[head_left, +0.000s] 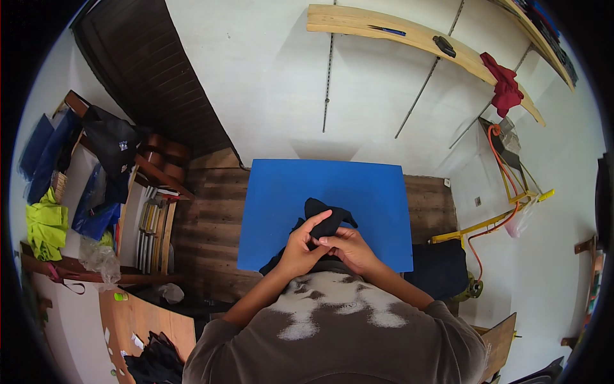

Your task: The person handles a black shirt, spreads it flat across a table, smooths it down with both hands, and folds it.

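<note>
A black cloth (pixel 329 224) is bunched up between my two hands, above the near edge of a blue table (pixel 371 192). My left hand (pixel 303 248) grips it from the left, with the thumb and fingers closed round its folds. From the right, my right hand (pixel 348 247) pinches the same cloth, its fingertips close to those of my left hand. Part of the cloth hangs down to the left, beside my left wrist. The lower folds are hidden behind my hands.
A wooden wall shelf (pixel 358 22) holds a pen, a dark object and a red cloth (pixel 506 86). Racks with bags and a lime-green cloth (pixel 46 225) stand left. A wooden table (pixel 150 317) with black cloth is lower left. Yellow metal bars (pixel 486 217) are right.
</note>
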The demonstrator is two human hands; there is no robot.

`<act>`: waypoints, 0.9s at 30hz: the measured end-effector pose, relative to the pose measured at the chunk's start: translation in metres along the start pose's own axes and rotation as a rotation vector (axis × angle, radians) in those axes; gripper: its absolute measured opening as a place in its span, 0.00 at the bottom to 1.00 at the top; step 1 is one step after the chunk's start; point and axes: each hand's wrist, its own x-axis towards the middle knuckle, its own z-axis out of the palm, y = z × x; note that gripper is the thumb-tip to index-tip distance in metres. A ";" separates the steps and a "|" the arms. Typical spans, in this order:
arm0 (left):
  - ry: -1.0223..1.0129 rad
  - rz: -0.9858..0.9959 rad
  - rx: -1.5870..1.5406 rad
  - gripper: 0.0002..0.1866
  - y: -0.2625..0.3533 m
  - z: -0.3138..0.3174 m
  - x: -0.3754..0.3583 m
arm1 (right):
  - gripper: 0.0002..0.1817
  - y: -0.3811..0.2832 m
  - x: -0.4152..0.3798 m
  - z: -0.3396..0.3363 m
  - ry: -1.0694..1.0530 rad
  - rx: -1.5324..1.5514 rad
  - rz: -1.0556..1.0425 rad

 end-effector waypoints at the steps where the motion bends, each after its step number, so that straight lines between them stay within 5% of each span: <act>1: 0.003 -0.010 0.023 0.38 -0.002 0.000 -0.001 | 0.14 0.001 0.001 -0.003 0.005 -0.038 0.014; 11: 0.002 -0.036 -0.053 0.39 0.000 0.006 0.002 | 0.06 0.000 -0.004 -0.005 0.100 0.044 -0.097; 27: 0.011 -0.030 -0.139 0.39 0.010 0.020 0.001 | 0.15 -0.021 -0.003 -0.012 0.282 0.135 -0.169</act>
